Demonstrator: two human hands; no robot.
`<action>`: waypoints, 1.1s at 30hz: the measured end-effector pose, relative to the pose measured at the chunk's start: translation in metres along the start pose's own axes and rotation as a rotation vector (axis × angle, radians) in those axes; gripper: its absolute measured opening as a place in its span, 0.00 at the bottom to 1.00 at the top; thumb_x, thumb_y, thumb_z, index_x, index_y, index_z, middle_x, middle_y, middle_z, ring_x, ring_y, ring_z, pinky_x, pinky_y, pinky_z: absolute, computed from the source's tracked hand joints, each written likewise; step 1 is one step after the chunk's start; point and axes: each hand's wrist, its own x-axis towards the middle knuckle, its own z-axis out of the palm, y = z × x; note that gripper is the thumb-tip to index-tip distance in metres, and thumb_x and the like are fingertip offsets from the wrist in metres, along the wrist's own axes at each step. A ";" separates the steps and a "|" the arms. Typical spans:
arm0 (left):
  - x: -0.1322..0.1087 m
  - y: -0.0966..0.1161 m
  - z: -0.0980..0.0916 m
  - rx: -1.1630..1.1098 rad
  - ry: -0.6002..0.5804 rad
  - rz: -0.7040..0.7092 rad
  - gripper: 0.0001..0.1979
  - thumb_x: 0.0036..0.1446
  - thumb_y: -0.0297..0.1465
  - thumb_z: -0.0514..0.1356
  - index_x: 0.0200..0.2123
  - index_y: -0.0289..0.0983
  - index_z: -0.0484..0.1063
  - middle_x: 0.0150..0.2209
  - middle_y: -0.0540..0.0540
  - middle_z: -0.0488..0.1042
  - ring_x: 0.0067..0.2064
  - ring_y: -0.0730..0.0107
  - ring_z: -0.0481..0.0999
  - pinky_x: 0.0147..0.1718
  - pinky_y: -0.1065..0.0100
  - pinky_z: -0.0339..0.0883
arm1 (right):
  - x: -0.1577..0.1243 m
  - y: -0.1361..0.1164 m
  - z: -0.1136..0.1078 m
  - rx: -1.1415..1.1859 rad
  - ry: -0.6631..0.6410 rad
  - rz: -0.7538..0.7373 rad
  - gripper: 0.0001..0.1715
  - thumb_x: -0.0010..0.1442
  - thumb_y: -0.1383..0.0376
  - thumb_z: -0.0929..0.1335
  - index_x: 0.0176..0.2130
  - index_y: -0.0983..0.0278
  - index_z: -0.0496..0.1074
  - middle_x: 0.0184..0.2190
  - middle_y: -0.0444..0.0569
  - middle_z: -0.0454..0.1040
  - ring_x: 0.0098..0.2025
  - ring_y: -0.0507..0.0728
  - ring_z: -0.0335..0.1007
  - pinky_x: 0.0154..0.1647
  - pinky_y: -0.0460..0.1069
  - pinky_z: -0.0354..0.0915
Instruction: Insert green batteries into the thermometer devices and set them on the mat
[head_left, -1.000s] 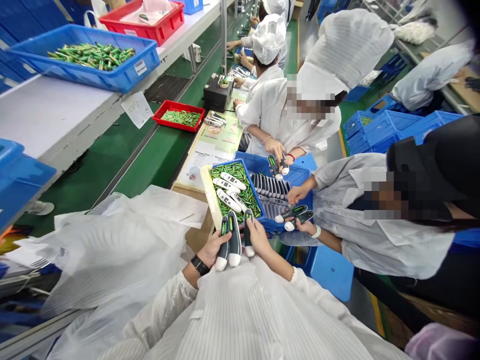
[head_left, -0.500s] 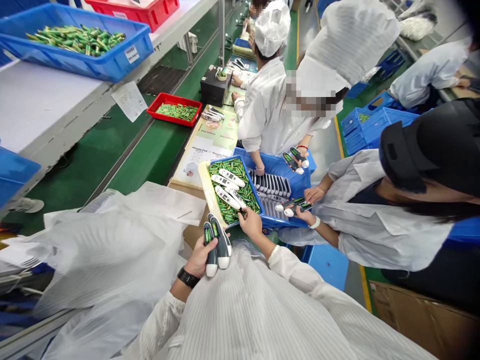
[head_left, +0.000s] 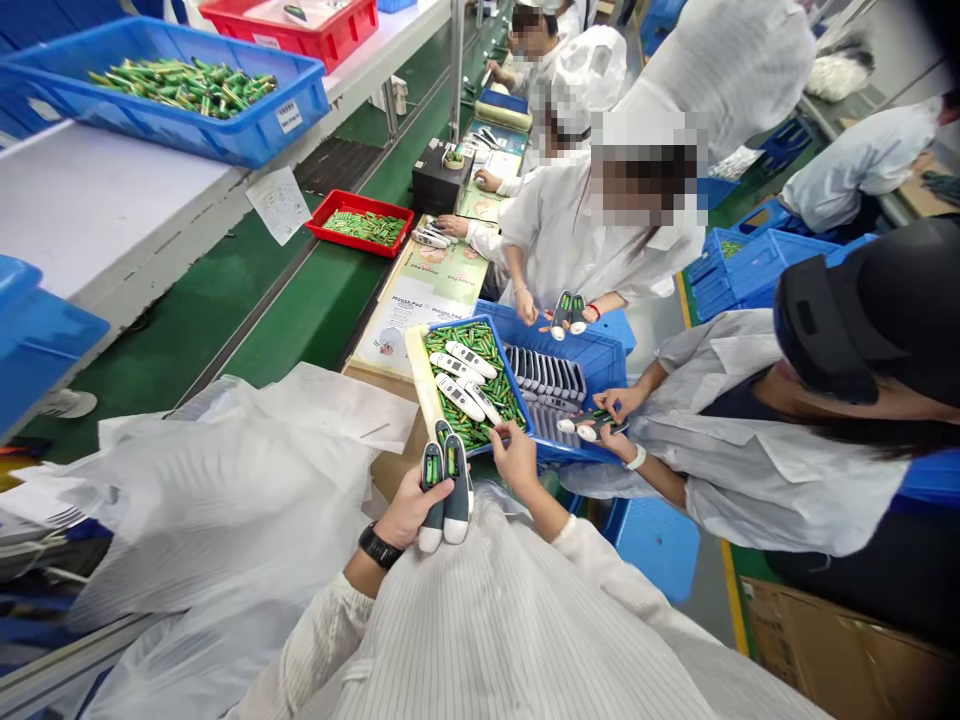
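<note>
My left hand is closed around two dark pen-shaped devices with white tips and open battery bays showing green cells. My right hand reaches to the near edge of a small blue tray full of green batteries; its fingers pinch at the batteries, and what they hold is too small to name. A few white devices lie on top of the batteries.
A bigger blue bin holds a row of dark devices. Two people in white coats beside it each hold devices. A red tray of batteries sits on the green conveyor; a blue bin of batteries sits on the shelf. Clear plastic bags lie at left.
My right hand let go of the third device and moved up to the battery tray. My left hand keeps two devices and has shifted slightly.
</note>
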 end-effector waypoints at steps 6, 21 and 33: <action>0.011 0.012 0.018 0.288 0.266 0.060 0.20 0.50 0.42 0.69 0.39 0.33 0.77 0.38 0.44 0.80 0.38 0.65 0.78 0.40 0.66 0.71 | -0.049 -0.048 -0.054 0.009 0.062 -0.333 0.10 0.66 0.60 0.67 0.41 0.63 0.73 0.27 0.45 0.74 0.27 0.53 0.67 0.32 0.48 0.60; 0.017 0.013 0.047 0.306 0.250 0.039 0.24 0.48 0.46 0.69 0.41 0.33 0.79 0.38 0.44 0.81 0.37 0.64 0.77 0.36 0.68 0.70 | -0.008 -0.043 -0.045 0.690 -0.425 0.066 0.28 0.47 0.54 0.78 0.44 0.62 0.72 0.31 0.42 0.71 0.26 0.49 0.62 0.27 0.45 0.60; 0.013 0.009 0.037 0.372 0.233 0.020 0.21 0.45 0.39 0.71 0.41 0.33 0.77 0.38 0.43 0.80 0.38 0.63 0.77 0.39 0.64 0.70 | -0.018 -0.036 -0.025 0.899 -0.644 0.272 0.27 0.48 0.46 0.76 0.24 0.62 0.65 0.18 0.36 0.60 0.19 0.46 0.50 0.20 0.44 0.49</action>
